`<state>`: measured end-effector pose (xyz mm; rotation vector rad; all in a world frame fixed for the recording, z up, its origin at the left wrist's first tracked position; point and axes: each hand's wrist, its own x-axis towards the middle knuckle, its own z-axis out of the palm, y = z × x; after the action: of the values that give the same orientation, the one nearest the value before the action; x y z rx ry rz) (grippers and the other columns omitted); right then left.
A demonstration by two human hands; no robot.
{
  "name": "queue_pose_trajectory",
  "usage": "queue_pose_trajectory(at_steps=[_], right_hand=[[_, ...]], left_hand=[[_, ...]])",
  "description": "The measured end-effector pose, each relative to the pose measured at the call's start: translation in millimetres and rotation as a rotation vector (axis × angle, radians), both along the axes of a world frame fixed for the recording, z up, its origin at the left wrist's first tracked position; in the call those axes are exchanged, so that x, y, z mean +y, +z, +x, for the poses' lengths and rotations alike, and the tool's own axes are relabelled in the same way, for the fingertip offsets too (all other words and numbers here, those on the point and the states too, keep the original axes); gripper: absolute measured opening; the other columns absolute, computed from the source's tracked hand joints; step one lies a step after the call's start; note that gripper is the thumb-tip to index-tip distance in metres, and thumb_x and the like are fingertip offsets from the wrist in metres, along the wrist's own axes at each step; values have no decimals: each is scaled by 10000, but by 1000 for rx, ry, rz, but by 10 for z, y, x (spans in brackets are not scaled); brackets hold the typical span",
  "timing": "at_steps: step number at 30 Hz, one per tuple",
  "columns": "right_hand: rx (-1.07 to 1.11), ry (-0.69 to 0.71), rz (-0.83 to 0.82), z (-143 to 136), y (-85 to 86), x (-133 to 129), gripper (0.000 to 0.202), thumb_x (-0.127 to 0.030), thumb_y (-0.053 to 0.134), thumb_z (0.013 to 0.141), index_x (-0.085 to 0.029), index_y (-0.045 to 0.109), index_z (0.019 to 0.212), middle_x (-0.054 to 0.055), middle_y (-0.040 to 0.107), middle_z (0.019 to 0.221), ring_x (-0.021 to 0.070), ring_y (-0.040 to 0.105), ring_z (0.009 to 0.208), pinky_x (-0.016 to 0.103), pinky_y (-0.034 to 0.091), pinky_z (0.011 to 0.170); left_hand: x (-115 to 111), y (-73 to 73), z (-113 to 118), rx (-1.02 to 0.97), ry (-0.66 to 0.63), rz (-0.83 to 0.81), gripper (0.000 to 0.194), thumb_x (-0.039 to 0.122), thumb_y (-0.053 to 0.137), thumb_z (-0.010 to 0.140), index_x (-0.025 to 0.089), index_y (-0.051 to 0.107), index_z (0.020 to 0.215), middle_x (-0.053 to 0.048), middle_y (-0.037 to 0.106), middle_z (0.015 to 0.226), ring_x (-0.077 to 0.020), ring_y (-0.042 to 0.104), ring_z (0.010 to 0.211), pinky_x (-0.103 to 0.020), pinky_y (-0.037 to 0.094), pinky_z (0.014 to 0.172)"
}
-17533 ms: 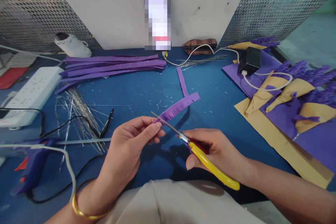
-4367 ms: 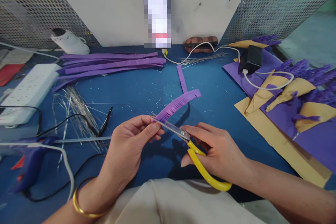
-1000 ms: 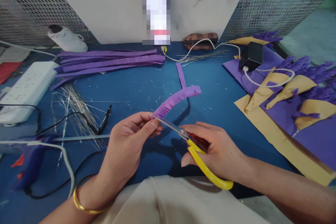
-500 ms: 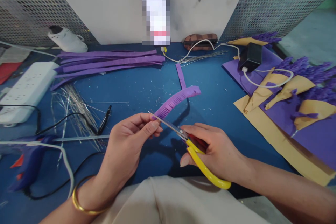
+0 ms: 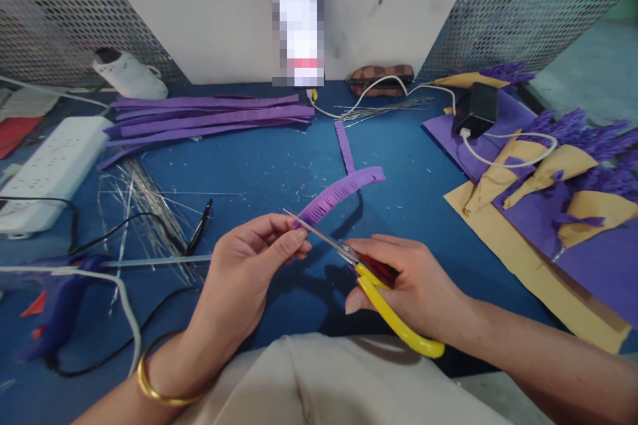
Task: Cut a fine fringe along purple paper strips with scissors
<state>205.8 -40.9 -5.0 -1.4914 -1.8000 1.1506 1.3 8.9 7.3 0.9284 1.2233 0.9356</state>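
Note:
My left hand [image 5: 259,255] is closed, pinching the near end of a purple paper strip [image 5: 339,194] between thumb and fingers. Fine cuts run along the strip, which curves up and away to the right. In my right hand [image 5: 403,279] is a pair of scissors [image 5: 393,319] with yellow handles. Its blades lie across the strip's held end, right by my left thumb and fingertips. Beyond the curved strip, a narrow purple piece [image 5: 344,146] lies on the blue table [image 5: 249,166]; whether the two are joined I cannot tell.
Purple strips [image 5: 209,116] lie at the back left, above thin wires [image 5: 154,212]. A glue gun [image 5: 64,305] and power strip [image 5: 54,172] are on the left. Wrapped purple flowers [image 5: 553,166] rest on paper at right. A phone [image 5: 298,30] leans against the back panel.
Both hands, the scissors and the strip have shifted very slightly to the right. The strip's far end has dipped a little. Both grips are the same.

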Motion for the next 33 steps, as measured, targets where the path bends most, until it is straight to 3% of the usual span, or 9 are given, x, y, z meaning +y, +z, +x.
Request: queue_pose_trajectory(at_steps=[13,19,33], right_hand=[[1,0,-32,4,29,17,457,-652,705,790,-203,716,877,-4,584,735,146,498,654,272,390,605],[-17,1,-59,1,43,11,572,-684,737,732,-246,717,1100,-6,576,756,152,515,633,265,386,555],[-57,-6,11,-8,21,-18,577,-670,723,758,-246,719,1149,-14,554,738,137,506,605,255,384,545]], left_hand=[[-12,-7,-13,29,10,44,85,274,806,743,203,760,748,35,708,646,-86,608,607,-167,461,598],[-5,-5,-7,4,65,53,60,238,804,728,203,756,716,42,703,628,-73,605,592,-141,461,589],[-6,7,15,19,79,78,64,224,791,723,185,743,703,28,685,613,-91,583,590,-159,457,578]])
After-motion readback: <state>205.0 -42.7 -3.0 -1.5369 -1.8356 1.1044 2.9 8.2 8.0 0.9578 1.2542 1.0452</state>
